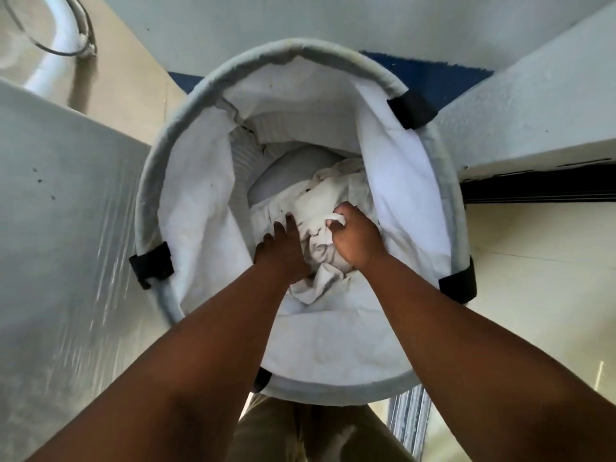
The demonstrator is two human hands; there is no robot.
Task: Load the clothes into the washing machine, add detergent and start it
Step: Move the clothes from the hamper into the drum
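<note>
A round white fabric laundry basket with a grey rim and black strap tabs stands on the floor right below me. Crumpled white clothes lie at its bottom. Both my arms reach down into it. My right hand grips a fold of the white cloth, fingers curled round it. Beside it, my left hand lies on the same heap with fingers stretched forward, pressing on the fabric.
A white appliance side rises on the left and another white unit with a dark gap under it on the right. A blue mat lies behind the basket. A white hose curves at top left. A striped rug lies near my legs.
</note>
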